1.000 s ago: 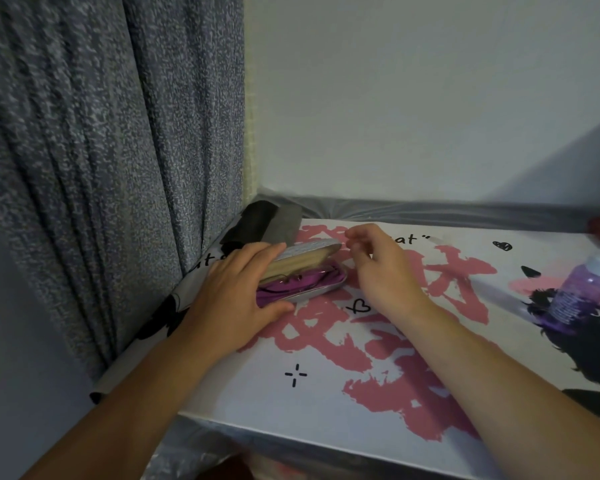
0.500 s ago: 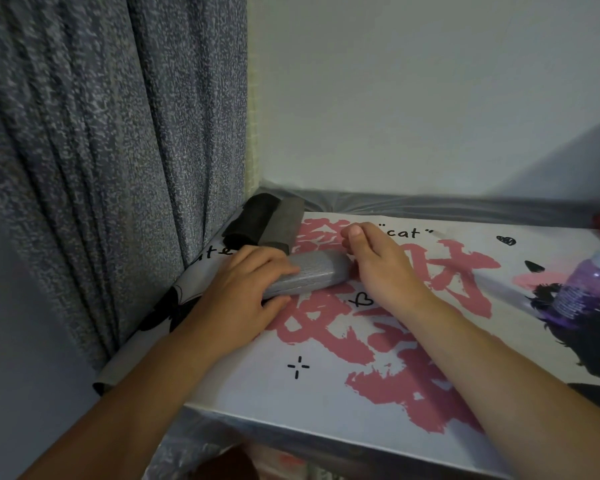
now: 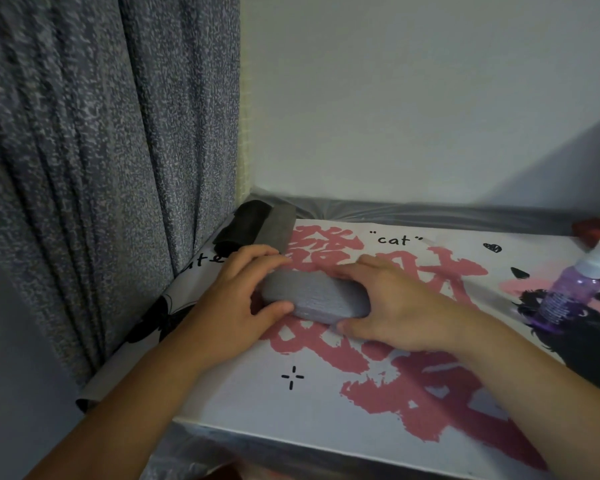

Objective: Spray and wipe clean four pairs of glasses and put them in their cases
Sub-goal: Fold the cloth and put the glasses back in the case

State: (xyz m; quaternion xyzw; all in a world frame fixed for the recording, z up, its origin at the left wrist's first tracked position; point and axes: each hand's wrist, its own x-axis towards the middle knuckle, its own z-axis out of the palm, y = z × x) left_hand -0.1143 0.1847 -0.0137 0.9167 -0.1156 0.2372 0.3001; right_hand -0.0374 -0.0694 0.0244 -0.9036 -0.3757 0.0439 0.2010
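Between both hands [image 3: 243,303], closed grey case [image 3: 314,299]

- A table [image 3: 243,403] is being covered by a white mat printed with pink characters and the word "cat".
- A closed grey glasses case [image 3: 314,299] is lying on the mat.
- Behind the case, a black case [image 3: 245,225] and a grey case [image 3: 278,228] are resting side by side.
- Well right of the case, a purple spray bottle [image 3: 575,284] is standing.

Grey glasses case [image 3: 314,299] closed, flat on printed mat; purple spray bottle [image 3: 574,284] upright, far right.
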